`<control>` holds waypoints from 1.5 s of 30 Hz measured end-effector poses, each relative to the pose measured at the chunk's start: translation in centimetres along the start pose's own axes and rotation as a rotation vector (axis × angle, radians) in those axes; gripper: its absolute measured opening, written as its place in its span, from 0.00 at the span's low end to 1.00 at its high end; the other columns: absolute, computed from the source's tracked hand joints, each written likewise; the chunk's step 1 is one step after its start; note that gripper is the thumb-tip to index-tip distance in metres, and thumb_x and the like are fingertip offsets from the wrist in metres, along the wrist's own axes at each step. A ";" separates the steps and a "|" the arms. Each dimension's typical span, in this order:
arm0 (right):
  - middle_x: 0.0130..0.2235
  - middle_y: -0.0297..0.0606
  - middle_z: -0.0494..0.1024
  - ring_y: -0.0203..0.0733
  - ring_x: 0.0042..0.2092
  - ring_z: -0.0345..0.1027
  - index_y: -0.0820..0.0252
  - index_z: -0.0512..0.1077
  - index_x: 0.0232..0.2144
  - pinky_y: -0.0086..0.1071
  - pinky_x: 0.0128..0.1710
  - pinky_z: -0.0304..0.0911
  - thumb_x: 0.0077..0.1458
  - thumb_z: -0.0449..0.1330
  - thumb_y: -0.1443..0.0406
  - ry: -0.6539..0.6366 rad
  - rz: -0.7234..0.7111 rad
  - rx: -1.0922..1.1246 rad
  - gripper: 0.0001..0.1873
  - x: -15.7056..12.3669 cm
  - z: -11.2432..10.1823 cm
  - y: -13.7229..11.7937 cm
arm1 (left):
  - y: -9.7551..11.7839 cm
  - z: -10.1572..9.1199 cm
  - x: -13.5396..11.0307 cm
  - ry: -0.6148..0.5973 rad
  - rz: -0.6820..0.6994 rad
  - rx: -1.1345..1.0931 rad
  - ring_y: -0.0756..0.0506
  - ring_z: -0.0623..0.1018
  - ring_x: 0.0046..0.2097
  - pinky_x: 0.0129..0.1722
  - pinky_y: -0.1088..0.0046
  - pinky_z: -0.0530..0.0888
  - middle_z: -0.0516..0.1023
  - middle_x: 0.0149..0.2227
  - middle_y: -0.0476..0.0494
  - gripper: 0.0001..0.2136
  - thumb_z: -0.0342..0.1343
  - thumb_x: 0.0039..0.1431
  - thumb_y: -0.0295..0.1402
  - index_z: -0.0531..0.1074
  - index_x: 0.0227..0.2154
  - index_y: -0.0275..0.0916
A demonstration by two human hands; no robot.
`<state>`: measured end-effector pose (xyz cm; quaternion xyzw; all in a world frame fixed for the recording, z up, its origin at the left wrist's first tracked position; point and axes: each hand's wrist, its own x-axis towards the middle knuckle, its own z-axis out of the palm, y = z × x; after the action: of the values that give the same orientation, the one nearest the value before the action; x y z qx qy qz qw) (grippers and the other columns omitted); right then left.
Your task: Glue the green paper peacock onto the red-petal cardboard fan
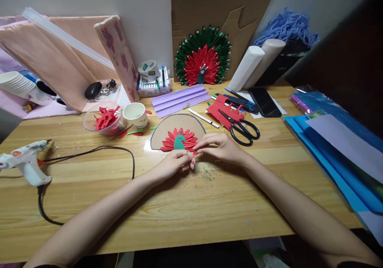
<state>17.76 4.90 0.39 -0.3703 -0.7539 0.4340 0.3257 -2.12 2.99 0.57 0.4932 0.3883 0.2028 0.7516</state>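
Note:
My left hand and my right hand meet at the middle of the table, both with fingers pinched on a small red paper piece. Just behind them lies a half-round cardboard piece edged in blue. On its lower middle sits a green paper bird body with red paper petals fanned around it. My right fingertips hover over or touch the petals' right end; I cannot tell which. A white pen rests behind the cardboard. Black-handled scissors lie to the right, partly on red paper.
At left lies a glue gun with its black cord looping across the table. A clear bowl of red scraps stands beside a paper cup. A finished green-and-red peacock leans at the back. Blue folders fill the right edge.

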 end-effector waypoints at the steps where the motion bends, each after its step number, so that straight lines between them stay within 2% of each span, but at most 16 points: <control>1: 0.30 0.37 0.78 0.37 0.33 0.72 0.57 0.79 0.32 0.32 0.34 0.66 0.51 0.62 0.67 0.004 -0.012 -0.002 0.06 0.0 0.0 0.1 | 0.0 0.0 0.0 0.002 -0.001 -0.005 0.55 0.56 0.20 0.21 0.76 0.51 0.59 0.16 0.56 0.13 0.51 0.54 0.39 0.68 0.21 0.34; 6: 0.31 0.37 0.79 0.38 0.34 0.72 0.56 0.79 0.30 0.33 0.35 0.67 0.51 0.61 0.66 0.021 -0.009 0.015 0.05 0.1 0.1 0.1 | -0.1 0.0 0.1 0.010 -0.006 -0.024 0.55 0.56 0.20 0.21 0.76 0.50 0.61 0.17 0.54 0.13 0.52 0.54 0.38 0.68 0.22 0.34; 12: 0.33 0.40 0.80 0.40 0.35 0.73 0.60 0.78 0.30 0.34 0.36 0.69 0.48 0.64 0.64 0.012 0.148 0.156 0.06 0.0 0.4 -0.2 | -0.2 -0.1 0.1 -0.003 0.000 0.006 0.56 0.57 0.21 0.21 0.76 0.51 0.64 0.20 0.53 0.12 0.51 0.55 0.38 0.68 0.23 0.33; 15: 0.32 0.40 0.79 0.39 0.34 0.73 0.61 0.77 0.30 0.34 0.35 0.69 0.48 0.63 0.64 0.022 0.171 0.185 0.06 -0.1 0.6 -0.2 | -0.4 -0.2 0.1 -0.008 0.000 0.017 0.56 0.57 0.20 0.21 0.76 0.51 0.64 0.19 0.53 0.13 0.51 0.55 0.39 0.68 0.23 0.33; 22: 0.32 0.39 0.78 0.38 0.33 0.73 0.61 0.76 0.30 0.32 0.33 0.69 0.49 0.61 0.65 0.058 0.117 0.099 0.06 -0.2 0.8 -0.2 | -0.5 -0.1 0.2 0.018 0.003 -0.004 0.56 0.57 0.20 0.21 0.76 0.51 0.67 0.22 0.51 0.13 0.52 0.54 0.39 0.68 0.24 0.33; 27: 0.33 0.39 0.78 0.38 0.34 0.72 0.60 0.76 0.30 0.31 0.33 0.69 0.50 0.59 0.68 0.066 0.011 -0.004 0.06 -0.2 0.8 -0.2 | -0.5 -0.1 0.3 0.020 0.007 -0.031 0.56 0.57 0.20 0.21 0.76 0.51 0.67 0.21 0.52 0.12 0.52 0.53 0.39 0.68 0.23 0.34; 37: 0.33 0.38 0.78 0.38 0.35 0.72 0.58 0.76 0.32 0.33 0.35 0.69 0.50 0.57 0.71 0.047 -0.120 -0.132 0.09 -0.1 0.1 0.1 | -0.3 -0.2 0.1 0.019 -0.011 -0.050 0.55 0.55 0.20 0.21 0.76 0.50 0.59 0.17 0.56 0.12 0.52 0.53 0.39 0.67 0.23 0.35; 45: 0.33 0.36 0.78 0.37 0.35 0.72 0.56 0.76 0.33 0.34 0.37 0.68 0.50 0.57 0.70 0.064 -0.127 -0.136 0.09 0.0 -0.7 0.5 | -0.6 -0.2 0.3 0.052 0.008 -0.046 0.56 0.56 0.20 0.21 0.77 0.50 0.64 0.20 0.53 0.12 0.52 0.54 0.38 0.68 0.23 0.33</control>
<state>18.51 5.37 0.25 -0.3568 -0.7927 0.3483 0.3507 -2.14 3.03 -0.16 0.4718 0.4009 0.2272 0.7517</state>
